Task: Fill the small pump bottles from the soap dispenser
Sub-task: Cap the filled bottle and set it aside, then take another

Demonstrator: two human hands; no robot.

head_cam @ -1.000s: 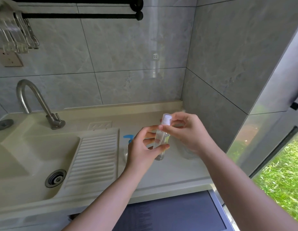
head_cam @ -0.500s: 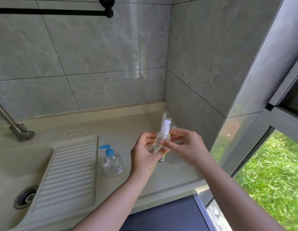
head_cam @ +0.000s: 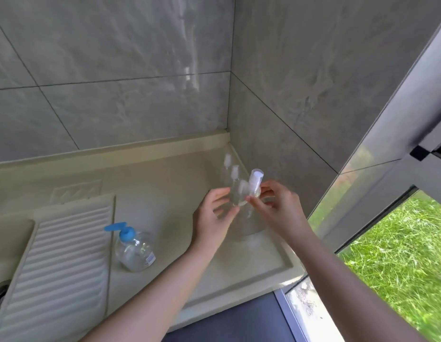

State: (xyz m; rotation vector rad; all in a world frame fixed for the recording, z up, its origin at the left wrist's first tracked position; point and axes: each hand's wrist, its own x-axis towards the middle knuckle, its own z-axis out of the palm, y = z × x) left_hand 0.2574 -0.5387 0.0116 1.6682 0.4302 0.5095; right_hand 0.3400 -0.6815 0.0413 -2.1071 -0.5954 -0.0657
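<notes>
Holding a small clear pump bottle [head_cam: 241,196] above the counter's [head_cam: 179,183] far right corner.
Left hand [head_cam: 215,215] fingers curl round its blurred body; right hand [head_cam: 278,208] fingers pinch its white pump top [head_cam: 255,182]; contents cannot be told. More clear bottles [head_cam: 229,174] stand behind. To the near left, the blue-pumped soap dispenser [head_cam: 135,248] stands holding clear liquid low down.
</notes>
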